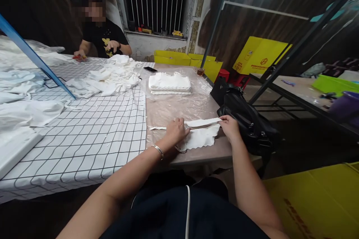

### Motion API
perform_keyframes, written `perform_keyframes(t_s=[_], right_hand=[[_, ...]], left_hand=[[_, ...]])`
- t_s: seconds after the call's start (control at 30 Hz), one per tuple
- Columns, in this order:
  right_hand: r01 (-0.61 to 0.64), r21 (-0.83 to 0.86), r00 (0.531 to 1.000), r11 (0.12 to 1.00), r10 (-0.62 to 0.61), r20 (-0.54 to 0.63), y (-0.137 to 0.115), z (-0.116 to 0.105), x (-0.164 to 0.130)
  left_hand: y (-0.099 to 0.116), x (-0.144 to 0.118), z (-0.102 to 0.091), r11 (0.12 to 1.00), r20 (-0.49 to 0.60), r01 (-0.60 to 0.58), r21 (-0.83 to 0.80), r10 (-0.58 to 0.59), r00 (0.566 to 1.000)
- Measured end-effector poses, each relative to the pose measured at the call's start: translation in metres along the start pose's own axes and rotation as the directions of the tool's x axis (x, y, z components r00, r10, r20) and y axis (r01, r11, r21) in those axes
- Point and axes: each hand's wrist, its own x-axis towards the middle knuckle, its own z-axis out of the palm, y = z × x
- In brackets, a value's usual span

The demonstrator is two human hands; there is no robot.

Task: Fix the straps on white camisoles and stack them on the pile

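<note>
A white garment [203, 137] with a wavy edge lies on the plastic-covered table in front of me. My left hand [177, 131] presses on its left part, fingers bent over the cloth. At the right end, my right hand [230, 126] pinches the tip of a folded white band along the garment's upper edge. The band runs straight between both hands, and a thin strap sticks out to the left of my left hand. Beyond them sits a neat stack of folded white garments [169, 84].
A co-worker [103, 37] sits across the checked tablecloth [117, 130], near heaped white garments [112, 74]. A phone [150, 69] and a glass of brown drink [200, 71] stand toward the back. A black bag [246, 119] is right of the table; yellow boxes [260, 56] stand behind.
</note>
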Motion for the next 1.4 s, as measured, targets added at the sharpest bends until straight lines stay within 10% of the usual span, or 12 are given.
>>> perform_keyframes(t_s=[0.27, 0.67, 1.0, 1.2, 1.4], right_hand=[[0.056, 0.138, 0.992, 0.989, -0.039, -0.122, 0.022, -0.002, -0.013], [0.301, -0.327, 0.885, 0.896, -0.39, -0.255, -0.038, -0.024, -0.027], [0.343, -0.546, 0.847, 0.764, -0.503, -0.171, -0.048, -0.045, -0.004], [0.118, 0.092, 0.993, 0.989, -0.118, -0.005, -0.049, -0.024, 0.016], [-0.089, 0.398, 0.963, 0.913, -0.022, 0.268, -0.025, -0.007, 0.003]], left_hand=[[-0.012, 0.019, -0.009, 0.992, 0.094, 0.109, 0.069, -0.116, 0.989], [0.007, 0.004, 0.0, 0.991, -0.017, -0.017, 0.129, 0.019, 1.0], [-0.047, 0.002, -0.082, 0.982, -0.081, 0.08, -0.17, -0.094, 0.992], [-0.078, 0.012, -0.113, 0.768, -0.066, 0.141, -0.624, -0.232, 0.971], [-0.076, 0.004, -0.101, 0.523, -0.057, 0.182, -0.833, -0.408, 0.911]])
